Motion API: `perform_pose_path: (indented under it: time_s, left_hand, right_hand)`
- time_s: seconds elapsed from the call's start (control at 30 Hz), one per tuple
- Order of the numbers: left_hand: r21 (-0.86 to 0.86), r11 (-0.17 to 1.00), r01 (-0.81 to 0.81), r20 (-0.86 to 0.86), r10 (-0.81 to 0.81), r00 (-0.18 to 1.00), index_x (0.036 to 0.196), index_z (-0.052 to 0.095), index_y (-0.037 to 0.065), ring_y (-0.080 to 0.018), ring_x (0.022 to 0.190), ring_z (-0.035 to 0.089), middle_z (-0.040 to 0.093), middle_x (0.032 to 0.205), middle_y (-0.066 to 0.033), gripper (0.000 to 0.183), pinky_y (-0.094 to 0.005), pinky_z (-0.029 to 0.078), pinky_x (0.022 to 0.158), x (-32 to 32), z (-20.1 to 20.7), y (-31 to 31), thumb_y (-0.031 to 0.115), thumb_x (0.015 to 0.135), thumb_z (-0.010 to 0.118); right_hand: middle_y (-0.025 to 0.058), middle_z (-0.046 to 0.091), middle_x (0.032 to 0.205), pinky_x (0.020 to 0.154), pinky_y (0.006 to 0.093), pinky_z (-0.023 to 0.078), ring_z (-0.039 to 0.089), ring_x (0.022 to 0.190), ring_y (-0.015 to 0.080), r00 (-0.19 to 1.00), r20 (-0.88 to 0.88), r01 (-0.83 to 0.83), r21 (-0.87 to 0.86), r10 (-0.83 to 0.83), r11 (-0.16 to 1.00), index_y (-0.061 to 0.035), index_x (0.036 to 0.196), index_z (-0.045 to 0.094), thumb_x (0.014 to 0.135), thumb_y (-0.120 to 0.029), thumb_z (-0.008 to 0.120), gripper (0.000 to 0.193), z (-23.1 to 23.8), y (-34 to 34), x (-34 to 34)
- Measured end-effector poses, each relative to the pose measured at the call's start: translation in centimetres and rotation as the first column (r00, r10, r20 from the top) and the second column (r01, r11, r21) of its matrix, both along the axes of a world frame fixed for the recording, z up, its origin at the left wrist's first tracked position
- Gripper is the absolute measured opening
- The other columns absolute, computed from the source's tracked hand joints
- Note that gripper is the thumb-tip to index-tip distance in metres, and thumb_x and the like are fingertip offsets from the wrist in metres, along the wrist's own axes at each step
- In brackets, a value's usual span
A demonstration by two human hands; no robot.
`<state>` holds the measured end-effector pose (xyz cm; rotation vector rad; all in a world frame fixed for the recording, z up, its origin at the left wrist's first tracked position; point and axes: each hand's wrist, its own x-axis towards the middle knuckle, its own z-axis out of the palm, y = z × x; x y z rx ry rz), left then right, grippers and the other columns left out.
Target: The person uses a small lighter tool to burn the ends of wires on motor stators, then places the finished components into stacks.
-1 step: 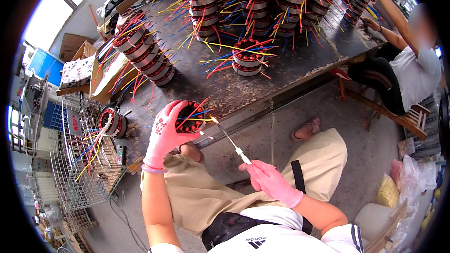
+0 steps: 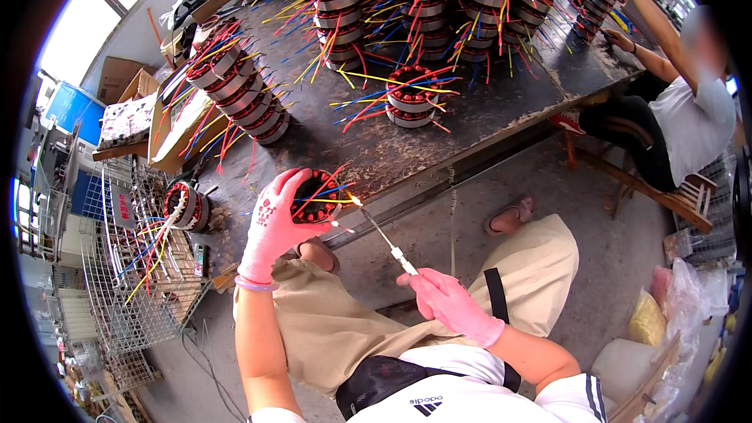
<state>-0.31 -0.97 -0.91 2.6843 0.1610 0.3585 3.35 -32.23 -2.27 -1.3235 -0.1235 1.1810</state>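
Note:
My left hand (image 2: 276, 215), in a pink glove, is closed around a motor stator (image 2: 317, 197) held above the table's near edge. Its open ring faces up, showing a dark core, red windings and several red, blue and yellow wires. In my right hand (image 2: 454, 305), also pink-gloved, is a slim stick lighter (image 2: 400, 257) with a white grip and a thin metal stem. A small orange flame (image 2: 356, 200) burns at the stem's tip, close beside the stator's wire ends. One short pale-tipped lead sticks out below the flame.
On the dark worn table (image 2: 329, 125) stand tall stator stacks (image 2: 339, 19), a leaning stack (image 2: 239, 90) and a short stack (image 2: 412, 98). Another stator (image 2: 186, 205) sits at the left edge by a wire rack (image 2: 141, 266). A co-worker (image 2: 697, 102) sits at the right.

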Motion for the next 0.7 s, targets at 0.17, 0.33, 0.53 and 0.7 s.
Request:
perform_pose_path:
  time_s: [0.17, 0.33, 0.53, 0.7]
  left_hand:
    - [0.022, 1.0, -0.018, -0.017, 0.019, 1.0, 0.132, 0.052, 0.003, -0.039, 0.121, 0.054, 0.054, 0.132, -0.0191, 0.086, -0.0442, 0.045, 0.102, -0.13, -0.06, -0.19, 0.027, 0.058, 0.089]
    - [0.034, 0.998, -0.045, -0.011, 0.046, 0.999, 0.132, 0.052, 0.004, -0.0389, 0.121, 0.053, 0.053, 0.132, -0.0188, 0.086, -0.0444, 0.045, 0.102, -0.28, -0.2, -0.29, 0.029, 0.058, 0.089]
    - [0.031, 0.998, -0.053, -0.02, 0.053, 0.998, 0.132, 0.052, 0.004, -0.0386, 0.12, 0.053, 0.054, 0.132, -0.0184, 0.087, -0.0444, 0.045, 0.102, -0.27, -0.21, -0.29, 0.028, 0.057, 0.089]
    - [0.034, 0.997, -0.067, -0.019, 0.068, 0.998, 0.131, 0.053, 0.005, -0.0384, 0.119, 0.054, 0.054, 0.13, -0.018, 0.088, -0.0442, 0.046, 0.101, -0.25, -0.25, -0.36, 0.026, 0.054, 0.09]
  right_hand:
    - [-0.0054, 0.043, 0.065, 0.048, 0.0225, 0.03, 0.039, 0.053, 0.0041, 1.0, 0.013, -0.017, -0.024, 0.017, 1.0, -0.0006, 0.115, 0.063, 0.104, -0.021, 0.045, 0.029, 0.9, -0.14, 0.44]
    - [-0.005, 0.043, 0.065, 0.048, 0.0228, 0.03, 0.039, 0.054, 0.0043, 1.0, 0.015, -0.014, -0.015, 0.014, 1.0, -0.0006, 0.115, 0.063, 0.104, -0.022, 0.045, 0.03, 0.67, -0.24, 0.44]
    - [-0.0025, 0.043, 0.062, 0.049, 0.0242, 0.03, 0.039, 0.054, 0.0057, 0.999, 0.038, -0.036, -0.075, 0.039, 0.997, -0.0013, 0.114, 0.064, 0.103, -0.023, 0.046, 0.03, 0.95, 0.2, 0.65]
    - [-0.002, 0.044, 0.062, 0.049, 0.0246, 0.031, 0.039, 0.053, 0.0064, 0.999, 0.039, -0.027, -0.086, 0.031, 0.996, -0.0013, 0.113, 0.064, 0.103, -0.022, 0.046, 0.029, 0.9, 0.14, 0.68]
